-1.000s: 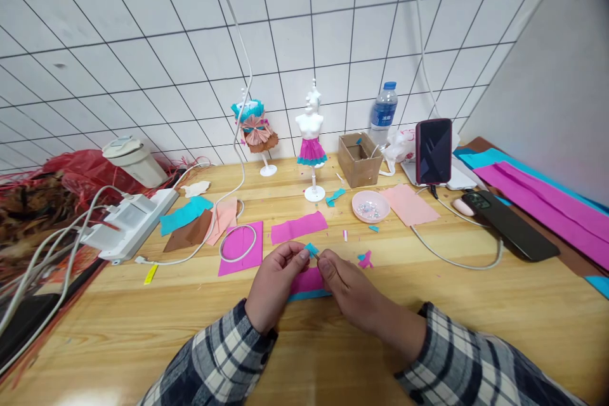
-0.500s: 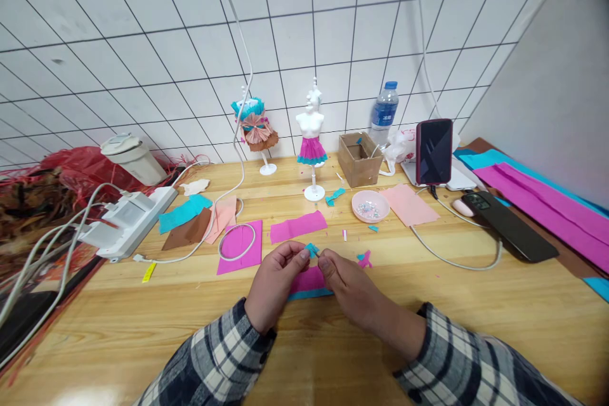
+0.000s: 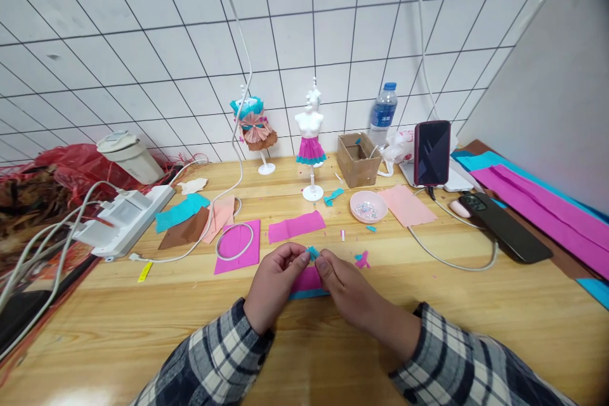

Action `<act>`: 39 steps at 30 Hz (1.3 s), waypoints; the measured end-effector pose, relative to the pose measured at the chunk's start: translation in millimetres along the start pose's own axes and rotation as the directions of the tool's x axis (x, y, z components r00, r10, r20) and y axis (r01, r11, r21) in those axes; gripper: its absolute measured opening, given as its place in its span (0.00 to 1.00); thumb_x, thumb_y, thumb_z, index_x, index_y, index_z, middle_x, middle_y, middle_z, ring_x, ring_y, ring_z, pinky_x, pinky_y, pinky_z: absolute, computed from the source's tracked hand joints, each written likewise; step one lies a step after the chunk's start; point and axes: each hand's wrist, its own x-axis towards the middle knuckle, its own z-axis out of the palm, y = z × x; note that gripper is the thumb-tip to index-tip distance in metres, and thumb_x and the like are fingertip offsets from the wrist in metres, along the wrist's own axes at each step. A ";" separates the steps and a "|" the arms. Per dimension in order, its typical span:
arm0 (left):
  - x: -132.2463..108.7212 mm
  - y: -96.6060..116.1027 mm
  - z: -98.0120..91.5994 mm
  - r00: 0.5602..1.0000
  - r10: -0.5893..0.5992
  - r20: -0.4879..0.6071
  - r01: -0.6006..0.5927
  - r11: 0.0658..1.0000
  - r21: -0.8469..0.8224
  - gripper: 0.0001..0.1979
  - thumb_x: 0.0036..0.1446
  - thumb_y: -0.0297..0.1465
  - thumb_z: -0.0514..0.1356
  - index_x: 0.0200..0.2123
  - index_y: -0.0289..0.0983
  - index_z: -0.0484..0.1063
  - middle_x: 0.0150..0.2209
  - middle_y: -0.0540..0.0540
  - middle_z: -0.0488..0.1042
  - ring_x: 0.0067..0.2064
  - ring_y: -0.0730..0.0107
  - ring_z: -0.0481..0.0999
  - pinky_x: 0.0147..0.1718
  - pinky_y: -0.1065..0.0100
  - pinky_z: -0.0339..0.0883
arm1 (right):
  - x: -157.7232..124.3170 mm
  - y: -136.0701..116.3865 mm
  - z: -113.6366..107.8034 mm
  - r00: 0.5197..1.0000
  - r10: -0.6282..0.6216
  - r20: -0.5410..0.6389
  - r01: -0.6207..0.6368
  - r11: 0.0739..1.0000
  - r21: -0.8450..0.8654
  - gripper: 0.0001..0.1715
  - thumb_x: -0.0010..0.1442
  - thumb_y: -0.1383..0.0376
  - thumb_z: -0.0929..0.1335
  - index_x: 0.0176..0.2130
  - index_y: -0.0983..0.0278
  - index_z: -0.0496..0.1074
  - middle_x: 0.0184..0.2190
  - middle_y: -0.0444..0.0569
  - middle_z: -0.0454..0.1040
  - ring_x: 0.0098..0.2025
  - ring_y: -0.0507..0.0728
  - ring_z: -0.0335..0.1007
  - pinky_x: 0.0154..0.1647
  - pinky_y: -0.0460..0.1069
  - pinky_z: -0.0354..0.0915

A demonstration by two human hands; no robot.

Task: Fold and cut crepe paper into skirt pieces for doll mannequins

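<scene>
Between the fingertips of both hands is a small piece of teal crepe paper point(image 3: 313, 252). My left hand point(image 3: 276, 279) pinches its left side, and my right hand point(image 3: 345, 282) is closed at its right side. Below them on the table lies a magenta crepe strip with a blue edge point(image 3: 307, 280), partly hidden by the hands. Small magenta and teal scraps point(image 3: 363, 259) lie just right of my right hand. Beyond the hands lies a plain magenta strip point(image 3: 297, 227). A white mannequin point(image 3: 309, 119) wearing a magenta skirt with teal trim stands upright farther back.
A pink dish of beads point(image 3: 368, 207), a cardboard box point(image 3: 358, 162) and a water bottle point(image 3: 383, 111) stand behind to the right. Phones point(image 3: 507, 228) lie and stand at right. A white cable point(image 3: 235, 242) crosses magenta paper at left, near a power strip point(image 3: 126, 222).
My right fingertips have come closer to my left ones, covering more of the teal piece. The view has shifted slightly; the things on the table stay put.
</scene>
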 end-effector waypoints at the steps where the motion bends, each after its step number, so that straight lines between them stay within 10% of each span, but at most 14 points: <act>1: -0.2 0.0 0.3 1.000 0.000 0.004 0.000 1.000 0.003 0.13 0.48 0.40 0.65 0.28 0.35 0.72 0.27 0.50 0.70 0.30 0.71 0.67 0.32 0.71 0.61 | 0.0 -0.1 0.0 1.000 0.003 -0.002 -0.003 1.000 -0.002 0.22 0.69 0.51 0.51 0.31 0.60 0.57 0.26 0.42 0.64 0.29 0.53 0.60 0.31 0.48 0.53; 34: -1.2 -7.3 1.7 0.999 0.023 0.048 -0.025 0.998 0.049 0.11 0.51 0.38 0.63 0.30 0.34 0.71 0.29 0.49 0.70 0.33 0.70 0.68 0.35 0.70 0.62 | 1.0 -2.7 0.9 0.999 0.035 -0.013 -0.035 0.999 -0.019 0.23 0.68 0.52 0.51 0.28 0.60 0.56 0.24 0.41 0.62 0.27 0.52 0.58 0.28 0.48 0.52; 39: 5.5 -8.0 -10.9 0.996 0.043 0.072 -0.051 0.991 0.126 0.11 0.54 0.38 0.60 0.31 0.35 0.69 0.28 0.51 0.67 0.31 0.72 0.65 0.33 0.70 0.59 | 7.6 -1.5 -28.3 1.000 0.003 -0.023 -0.007 0.989 -0.150 0.24 0.68 0.51 0.51 0.28 0.61 0.58 0.24 0.42 0.65 0.28 0.52 0.60 0.28 0.47 0.53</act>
